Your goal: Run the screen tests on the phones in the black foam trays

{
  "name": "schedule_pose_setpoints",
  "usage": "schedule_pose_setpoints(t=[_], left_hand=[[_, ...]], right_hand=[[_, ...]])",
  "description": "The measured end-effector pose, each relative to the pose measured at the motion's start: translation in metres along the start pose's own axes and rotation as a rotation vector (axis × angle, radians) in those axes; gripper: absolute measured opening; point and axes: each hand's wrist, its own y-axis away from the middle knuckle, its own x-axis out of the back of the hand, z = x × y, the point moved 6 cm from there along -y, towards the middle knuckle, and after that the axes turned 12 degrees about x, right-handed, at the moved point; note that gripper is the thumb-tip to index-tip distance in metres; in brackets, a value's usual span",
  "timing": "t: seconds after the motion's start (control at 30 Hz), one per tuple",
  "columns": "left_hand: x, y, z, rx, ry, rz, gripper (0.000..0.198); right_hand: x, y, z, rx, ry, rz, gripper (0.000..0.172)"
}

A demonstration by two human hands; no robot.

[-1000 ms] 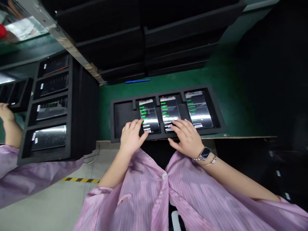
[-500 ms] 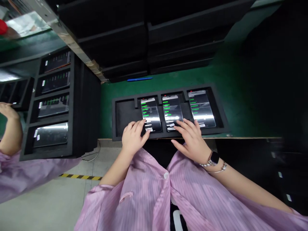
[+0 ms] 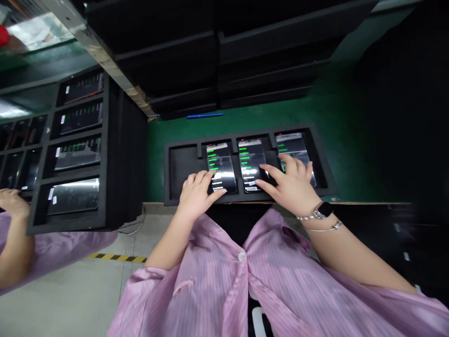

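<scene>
Three phones with lit screens and green lines of text lie in a black foam tray [image 3: 182, 202] on the green table. My left hand [image 3: 197, 193] rests at the lower left of the left phone [image 3: 220, 161], fingers apart, with index finger and thumb over its screen. Over the gap between the middle phone [image 3: 250, 157] and the right phone [image 3: 293, 142], my right hand [image 3: 293, 183] is spread, holding nothing. Its thumb and index finger reach over the middle screen, while the other fingers cover the lower part of the right phone. The tray's leftmost slot holds no phone.
A blue pen [image 3: 205, 115] lies behind the tray. At left stands a stack of black trays [image 3: 121, 164] with several phones in the top one. Black boxes [image 3: 168, 61] fill the back. Another person's hand [image 3: 14, 202] is at the far left.
My right hand has moved right and slightly up, so its fingers now cover part of the right phone. My left hand stays nearly in place. The other person's hand has moved down.
</scene>
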Motion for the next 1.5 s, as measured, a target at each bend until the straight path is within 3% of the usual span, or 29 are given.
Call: schedule_pose_setpoints(t=[0.23, 0.37, 0.47, 0.6, 0.93, 1.17, 1.3, 1.4, 1.5], left_hand=[[0.000, -0.014, 0.001, 0.020, -0.016, 0.031, 0.071], [0.000, -0.008, 0.000, -0.031, 0.040, 0.089, 0.073], [0.001, -0.001, 0.000, -0.088, 0.106, 0.131, 0.068], [0.003, 0.000, 0.000, -0.110, 0.119, 0.173, 0.061], [0.007, -0.009, -0.002, -0.083, 0.088, 0.158, 0.050], [0.008, -0.007, -0.001, -0.073, 0.109, 0.179, 0.055], [0.009, -0.003, -0.004, -0.071, 0.127, 0.185, 0.056], [0.029, -0.014, -0.001, -0.092, 0.141, 0.242, 0.059], [0.055, -0.053, 0.021, -0.177, 0.121, 0.287, 0.051]], right_hand=[[-0.004, -0.021, 0.011, -0.031, -0.017, 0.031, 0.048], [0.009, -0.013, -0.011, 0.067, -0.109, 0.163, 0.056], [0.011, -0.003, -0.038, 0.197, -0.194, 0.217, 0.053], [0.001, 0.000, -0.057, 0.285, -0.140, 0.207, 0.047], [-0.004, -0.010, -0.054, 0.214, -0.134, 0.106, 0.056], [0.014, 0.024, -0.009, 0.091, -0.182, 0.200, 0.057], [0.018, 0.041, 0.018, 0.014, -0.150, 0.182, 0.059], [0.045, 0.028, 0.037, -0.001, -0.164, 0.300, 0.055], [0.074, -0.020, 0.059, 0.005, -0.165, 0.426, 0.053]])
